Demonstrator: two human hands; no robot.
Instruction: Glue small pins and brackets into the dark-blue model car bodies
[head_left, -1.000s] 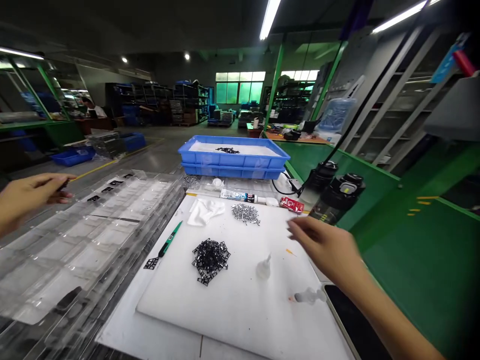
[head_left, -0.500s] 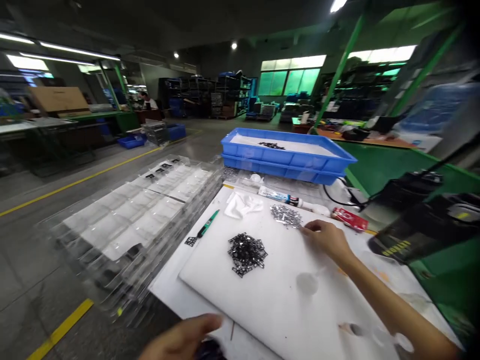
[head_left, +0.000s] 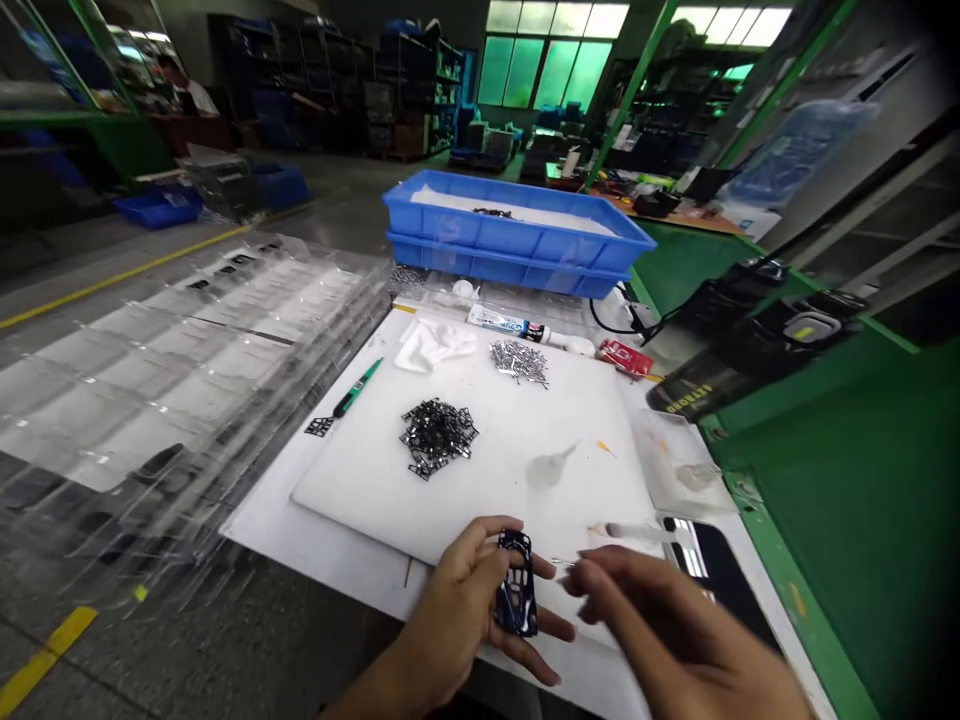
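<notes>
My left hand (head_left: 472,590) grips a small dark blue, glossy plastic shell with cut-out openings (head_left: 516,585), its thumb and fingers around the edges. Close beside it on the right, my right hand (head_left: 645,610) pinches a tiny silvery metal part (head_left: 562,562) between thumb and fingertip. A pile of similar small metal parts (head_left: 519,362) lies toward the back of the white foam board (head_left: 360,490). Nearer the middle sits a heap of small black frame-like pieces (head_left: 437,437).
A green cutter knife (head_left: 360,386) lies at the board's left edge. A squeeze bottle (head_left: 551,466), a syringe (head_left: 637,533) and a dark phone-like slab (head_left: 731,575) are on the right. Stacked blue trays (head_left: 517,245) stand behind; clear blister trays (head_left: 150,370) are at left.
My right hand has come from the metal-parts pile to beside my left hand, carrying a small metal part. My left hand has risen into fuller view with the shell. The camera has tilted down.
</notes>
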